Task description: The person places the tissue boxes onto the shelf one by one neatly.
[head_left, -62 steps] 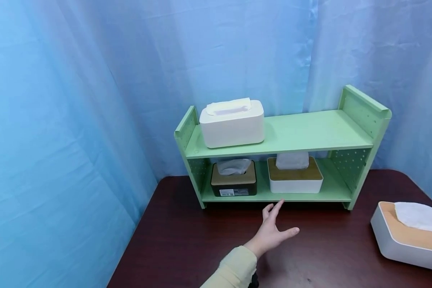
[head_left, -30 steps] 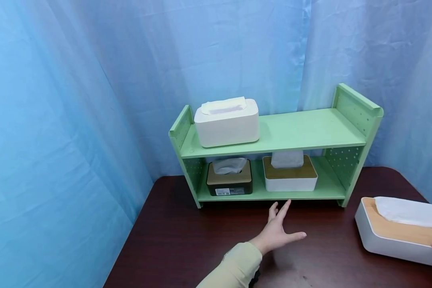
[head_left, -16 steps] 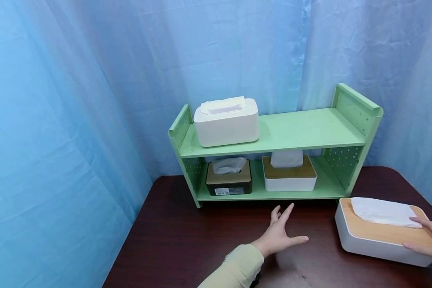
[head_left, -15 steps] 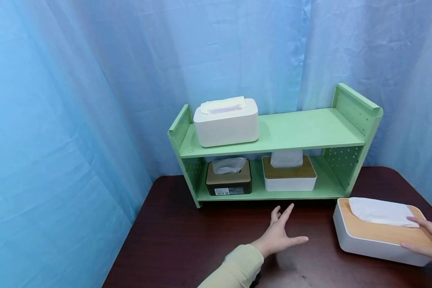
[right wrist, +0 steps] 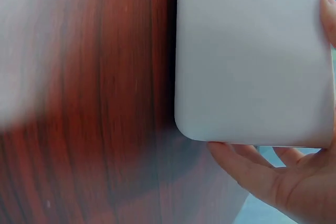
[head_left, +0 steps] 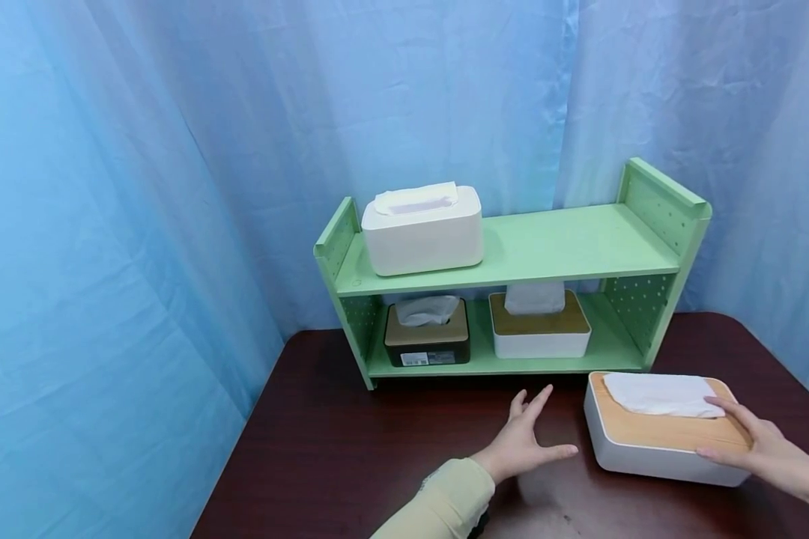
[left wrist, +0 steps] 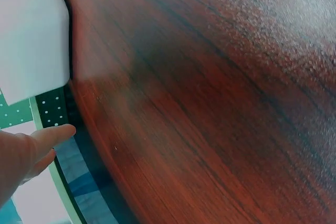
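A long white tissue box (head_left: pixel 674 460) with a light wooden lid and a white tissue on top lies on the table. My right hand (head_left: pixel 762 448) holds its right end, thumb and index finger over the lid. In the right wrist view, the fingers (right wrist: pixel 252 174) bear against the box's end face. My left hand (head_left: pixel 517 443) is left of the box, apart from it, fingers and thumb spread, holding nothing. The left wrist view shows the left hand (left wrist: pixel 23 153) with the box's white side (left wrist: pixel 34 40) beyond it.
Behind stands a green two-tier shelf (head_left: pixel 580 236). A white tissue box (head_left: pixel 425 243) sits on its top left. Below are a brown tissue box (head_left: pixel 428 344) and a white one with a wooden lid (head_left: pixel 541 333). Blue curtains (head_left: pixel 175 187) surround the dark wooden table (head_left: pixel 323 449).
From the right edge of view, the long tissue box has moved left along the table, with my right hand coming into view on its end. My left hand has barely moved.
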### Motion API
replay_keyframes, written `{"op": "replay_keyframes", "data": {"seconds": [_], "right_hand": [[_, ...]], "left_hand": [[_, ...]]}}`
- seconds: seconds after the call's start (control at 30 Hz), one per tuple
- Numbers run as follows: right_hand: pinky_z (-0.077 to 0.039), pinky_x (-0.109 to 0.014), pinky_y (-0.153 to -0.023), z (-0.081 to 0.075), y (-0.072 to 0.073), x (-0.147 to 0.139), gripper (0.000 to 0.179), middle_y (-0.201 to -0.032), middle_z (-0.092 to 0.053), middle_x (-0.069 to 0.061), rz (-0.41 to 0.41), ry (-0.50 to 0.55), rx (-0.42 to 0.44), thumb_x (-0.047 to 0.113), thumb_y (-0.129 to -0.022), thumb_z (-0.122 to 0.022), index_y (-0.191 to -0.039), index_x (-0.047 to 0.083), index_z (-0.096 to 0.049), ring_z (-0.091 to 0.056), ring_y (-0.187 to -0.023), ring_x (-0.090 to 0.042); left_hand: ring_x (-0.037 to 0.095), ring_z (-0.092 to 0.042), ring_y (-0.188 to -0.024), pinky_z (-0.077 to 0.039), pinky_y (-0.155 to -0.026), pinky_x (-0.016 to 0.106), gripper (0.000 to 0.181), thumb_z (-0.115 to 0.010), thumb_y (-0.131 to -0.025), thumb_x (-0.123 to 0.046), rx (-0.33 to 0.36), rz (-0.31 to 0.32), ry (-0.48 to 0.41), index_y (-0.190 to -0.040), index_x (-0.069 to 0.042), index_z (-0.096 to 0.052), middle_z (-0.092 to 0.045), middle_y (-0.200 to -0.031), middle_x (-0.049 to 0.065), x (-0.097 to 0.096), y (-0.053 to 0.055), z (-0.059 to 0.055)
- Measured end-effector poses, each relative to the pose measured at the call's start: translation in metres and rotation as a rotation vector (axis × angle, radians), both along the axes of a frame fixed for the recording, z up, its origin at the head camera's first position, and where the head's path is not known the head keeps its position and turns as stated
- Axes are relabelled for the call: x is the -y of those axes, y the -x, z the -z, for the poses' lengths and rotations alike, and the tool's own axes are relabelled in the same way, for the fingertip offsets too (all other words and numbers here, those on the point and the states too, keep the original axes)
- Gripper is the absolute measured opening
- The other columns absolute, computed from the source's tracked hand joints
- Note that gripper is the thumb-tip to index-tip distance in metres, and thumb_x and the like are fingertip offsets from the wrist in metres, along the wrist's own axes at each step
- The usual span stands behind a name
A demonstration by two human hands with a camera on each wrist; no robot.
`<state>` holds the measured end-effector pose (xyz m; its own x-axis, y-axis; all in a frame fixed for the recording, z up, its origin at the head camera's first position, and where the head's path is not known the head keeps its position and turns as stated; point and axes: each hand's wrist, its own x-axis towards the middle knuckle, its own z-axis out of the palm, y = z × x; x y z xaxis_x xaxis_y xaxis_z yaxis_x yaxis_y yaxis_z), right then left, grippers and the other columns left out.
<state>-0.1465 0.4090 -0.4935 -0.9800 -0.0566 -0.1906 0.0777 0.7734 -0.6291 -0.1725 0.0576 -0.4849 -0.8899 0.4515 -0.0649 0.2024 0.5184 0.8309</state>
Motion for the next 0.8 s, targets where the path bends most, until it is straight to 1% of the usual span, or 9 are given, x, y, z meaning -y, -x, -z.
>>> {"op": "replay_keyframes", "data": {"seconds": [0.1, 0.2, 0.33, 0.37, 0.57, 0.6, 0.63, 0.73, 0.8], "right_hand": [[-0.028, -0.069, -0.082, -0.002, 0.0, 0.011, 0.091, -0.133, -0.01, -0.052, -0.017, 0.037, -0.022, 0.04, -0.09, -0.061, -0.144, -0.01, -0.008, -0.02, -0.114, -0.062], [-0.028, -0.067, -0.084, -0.005, -0.001, 0.025, 0.087, -0.133, -0.015, -0.05, -0.045, 0.075, -0.07, 0.034, -0.089, -0.063, -0.144, -0.01, -0.011, -0.021, -0.115, -0.06], [-0.027, -0.064, -0.088, -0.005, -0.001, 0.046, 0.084, -0.138, -0.016, -0.046, -0.09, 0.148, -0.115, 0.025, -0.087, -0.066, -0.145, -0.008, -0.013, -0.024, -0.117, -0.055], [-0.028, -0.059, -0.091, -0.004, -0.001, 0.052, 0.084, -0.139, -0.016, -0.045, -0.099, 0.157, -0.123, 0.024, -0.087, -0.067, -0.145, -0.007, -0.014, -0.025, -0.118, -0.054], [-0.033, -0.056, -0.09, -0.006, 0.004, 0.085, 0.086, -0.141, -0.019, -0.042, -0.136, 0.168, -0.13, 0.023, -0.083, -0.071, -0.145, -0.004, -0.018, -0.029, -0.12, -0.053], [-0.033, -0.06, -0.088, -0.007, 0.005, 0.089, 0.087, -0.141, -0.019, -0.043, -0.141, 0.175, -0.128, 0.023, -0.082, -0.072, -0.145, -0.004, -0.018, -0.03, -0.12, -0.053], [-0.035, -0.057, -0.088, -0.008, 0.005, 0.093, 0.087, -0.141, -0.019, -0.042, -0.146, 0.174, -0.129, 0.023, -0.082, -0.072, -0.145, -0.004, -0.019, -0.032, -0.121, -0.053], [-0.038, -0.052, -0.088, -0.01, 0.008, 0.103, 0.088, -0.142, -0.02, -0.041, -0.142, 0.164, -0.111, 0.025, -0.081, -0.073, -0.145, -0.003, -0.019, -0.034, -0.121, -0.051], [-0.038, -0.053, -0.088, -0.011, 0.01, 0.108, 0.089, -0.143, -0.019, -0.041, -0.148, 0.172, -0.1, 0.026, -0.082, -0.073, -0.146, -0.003, -0.018, -0.034, -0.122, -0.051]], "left_hand": [[0.026, -0.024, -0.142, -0.042, -0.101, 0.037, 0.085, -0.076, -0.08, -0.035, -0.007, 0.008, 0.003, -0.148, -0.039, -0.026, -0.018, -0.155, 0.011, -0.001, 0.0, 0.002], [0.024, -0.019, -0.144, -0.04, -0.103, 0.038, 0.085, -0.076, -0.079, -0.035, -0.007, 0.017, 0.014, -0.148, -0.039, -0.026, -0.02, -0.155, 0.008, -0.003, -0.001, 0.004], [0.026, -0.017, -0.145, -0.039, -0.104, 0.041, 0.084, -0.076, -0.08, -0.034, 0.001, 0.039, 0.02, -0.148, -0.037, -0.026, -0.021, -0.156, 0.008, -0.002, -0.001, 0.004], [0.027, -0.017, -0.145, -0.038, -0.105, 0.042, 0.084, -0.076, -0.08, -0.034, 0.006, 0.042, 0.018, -0.148, -0.038, -0.026, -0.021, -0.156, 0.009, -0.002, -0.002, 0.004], [0.03, -0.021, -0.143, -0.036, -0.106, 0.038, 0.083, -0.076, -0.08, -0.035, 0.022, 0.032, 0.001, -0.147, -0.04, -0.028, -0.015, -0.156, 0.018, 0.004, -0.003, 0.008], [0.031, -0.022, -0.143, -0.036, -0.106, 0.038, 0.083, -0.076, -0.079, -0.035, 0.018, 0.028, 0.003, -0.147, -0.04, -0.028, -0.014, -0.156, 0.02, 0.006, -0.003, 0.009], [0.032, -0.022, -0.142, -0.036, -0.106, 0.038, 0.083, -0.076, -0.079, -0.035, 0.013, 0.024, 0.004, -0.147, -0.039, -0.028, -0.013, -0.156, 0.021, 0.009, -0.003, 0.01], [0.035, -0.022, -0.142, -0.036, -0.107, 0.04, 0.083, -0.076, -0.079, -0.035, -0.004, 0.015, 0.014, -0.148, -0.036, -0.029, -0.014, -0.155, 0.023, 0.017, -0.002, 0.011], [0.037, -0.022, -0.142, -0.035, -0.107, 0.042, 0.083, -0.077, -0.079, -0.034, -0.02, 0.009, 0.02, -0.148, -0.033, -0.03, -0.016, -0.154, 0.025, 0.022, -0.001, 0.011]]}}
